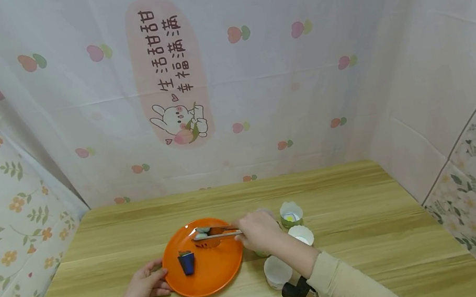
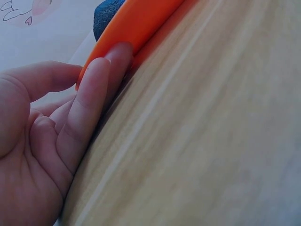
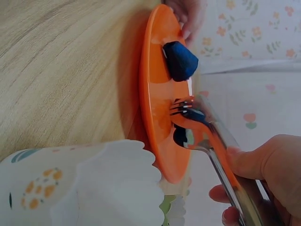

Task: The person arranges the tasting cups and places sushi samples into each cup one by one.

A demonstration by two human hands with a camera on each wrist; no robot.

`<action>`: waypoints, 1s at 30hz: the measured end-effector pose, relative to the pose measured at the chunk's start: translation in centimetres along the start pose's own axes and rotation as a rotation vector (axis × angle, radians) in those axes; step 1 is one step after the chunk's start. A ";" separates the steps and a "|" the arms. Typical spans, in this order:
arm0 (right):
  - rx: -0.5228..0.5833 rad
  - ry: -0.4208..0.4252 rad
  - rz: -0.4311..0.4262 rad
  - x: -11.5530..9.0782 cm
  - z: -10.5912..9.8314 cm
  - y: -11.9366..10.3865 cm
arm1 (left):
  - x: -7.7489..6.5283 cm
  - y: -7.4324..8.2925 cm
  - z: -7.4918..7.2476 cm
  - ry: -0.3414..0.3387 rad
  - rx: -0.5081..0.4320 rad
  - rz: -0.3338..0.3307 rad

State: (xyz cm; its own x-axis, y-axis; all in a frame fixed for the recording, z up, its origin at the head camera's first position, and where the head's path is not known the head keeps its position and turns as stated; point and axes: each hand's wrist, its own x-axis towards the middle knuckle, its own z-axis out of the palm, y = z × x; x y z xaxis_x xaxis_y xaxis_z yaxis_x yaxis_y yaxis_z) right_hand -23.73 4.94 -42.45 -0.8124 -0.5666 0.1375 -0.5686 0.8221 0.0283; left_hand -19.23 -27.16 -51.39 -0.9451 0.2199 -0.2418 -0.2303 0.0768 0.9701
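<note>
An orange plate [image 1: 222, 273] lies on the wooden table. My left hand [image 1: 146, 282] pinches its near-left rim, with the thumb at the edge and fingers against the side and underside, as the left wrist view shows. A dark blue tapered block [image 1: 187, 262] sits on the plate. My right hand [image 1: 259, 232] grips metal tongs [image 3: 221, 165] with a fork-like end. Their tips reach over the far part of the plate, around a small grey-green and dark piece [image 1: 203, 230]. I cannot tell whether the tips pinch that piece.
Several white cups with scalloped rims stand right of the plate: one near the right forearm [image 1: 278, 271], one with yellow inside [image 1: 291, 213], another [image 1: 301, 235] between them. Patterned curtains [image 1: 286, 97] hang behind and beside the wood-grain table [image 1: 371, 252].
</note>
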 end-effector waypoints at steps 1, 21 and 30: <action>0.002 0.000 -0.003 0.0 0.0 0.0 | 0.0 0.0 0.0 0.001 0.000 0.000; 0.081 0.040 -0.061 -1.1 -0.7 0.7 | -0.1 0.2 0.0 -0.010 0.002 0.014; 0.102 0.079 -0.058 -2.0 -1.0 1.1 | -0.1 0.1 0.0 -0.012 -0.006 0.006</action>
State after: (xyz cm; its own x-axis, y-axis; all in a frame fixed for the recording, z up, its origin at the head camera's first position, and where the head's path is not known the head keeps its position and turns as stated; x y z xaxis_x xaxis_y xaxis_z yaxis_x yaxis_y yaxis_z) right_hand -22.53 7.03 -41.69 -0.7675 -0.6034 0.2165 -0.6276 0.7761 -0.0617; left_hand -19.20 -27.16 -51.25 -0.9437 0.2318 -0.2359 -0.2259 0.0691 0.9717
